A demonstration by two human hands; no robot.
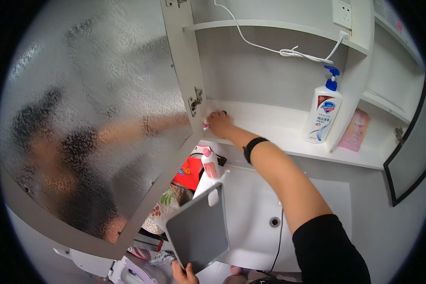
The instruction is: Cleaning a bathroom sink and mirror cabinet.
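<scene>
My left hand [185, 274] grips the lower edge of a shallow grey rectangular tray or case [198, 227], tilted over the washbasin. It has a raised rim and a white oval near its upper corner; whether that is a hole or an object I cannot tell. My right hand [220, 124] reaches into the left end of the cabinet's white lower shelf [266, 122]. Its fingers curl around a small white and pink item [206, 125], mostly hidden. A white pump bottle with a blue head [323, 113] stands farther right on that shelf.
A fogged mirror door [92, 124] swings out at left. Below the shelf are a white washbasin [255, 206], a pink-capped bottle [210, 165] and a red bag [190, 174]. A pink pouch [355, 129] stands right. A white cable [259, 46] hangs above; a toilet [92, 264] is lower left.
</scene>
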